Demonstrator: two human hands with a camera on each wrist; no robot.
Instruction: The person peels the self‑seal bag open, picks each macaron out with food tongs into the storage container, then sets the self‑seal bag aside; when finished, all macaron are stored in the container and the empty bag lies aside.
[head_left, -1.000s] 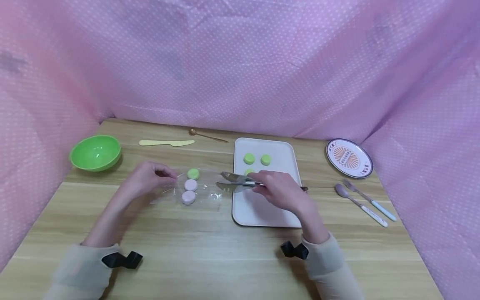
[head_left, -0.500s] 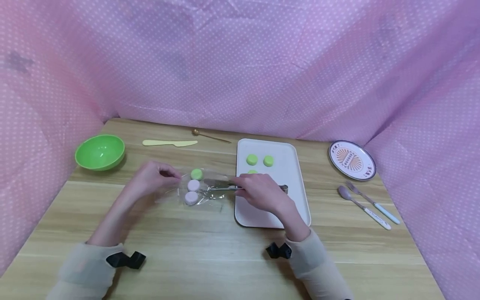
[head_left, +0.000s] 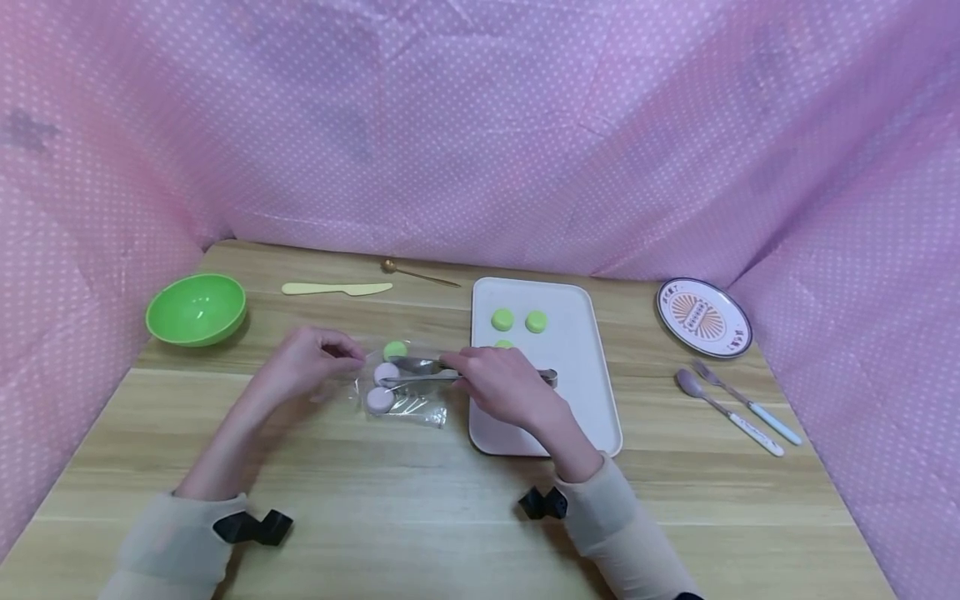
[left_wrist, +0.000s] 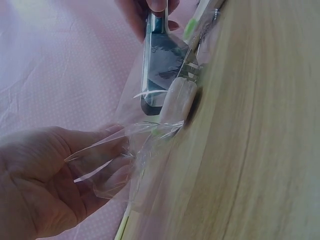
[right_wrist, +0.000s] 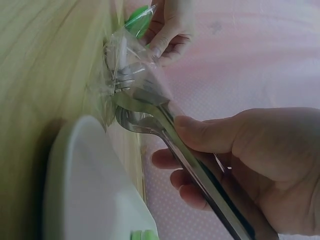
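A clear plastic bag (head_left: 429, 411) lies on the table with a green macaron (head_left: 395, 349) and two pale lilac macarons (head_left: 380, 400) in a row at it. My left hand (head_left: 303, 363) pinches the bag's left side between thumb and fingers. In the right wrist view, my right hand (right_wrist: 270, 160) grips metal tongs (right_wrist: 181, 159). Their tips reach into the bag, beside and over the middle lilac macaron. Whether they squeeze it, I cannot tell. Under the right hand is a white tray (head_left: 555, 429) with green macarons (head_left: 502, 319), one partly hidden by that hand.
Far left stands a green bowl (head_left: 197, 310). A pale yellow knife (head_left: 337, 289) and a small gold spoon (head_left: 420, 273) lie along the back. To the right are a patterned plate (head_left: 704, 318), a spoon (head_left: 731, 414) and a fork (head_left: 750, 404).
My right hand has moved left with the tongs, from over the tray until the tips are inside the bag by the macarons. My left hand keeps its hold on the bag.
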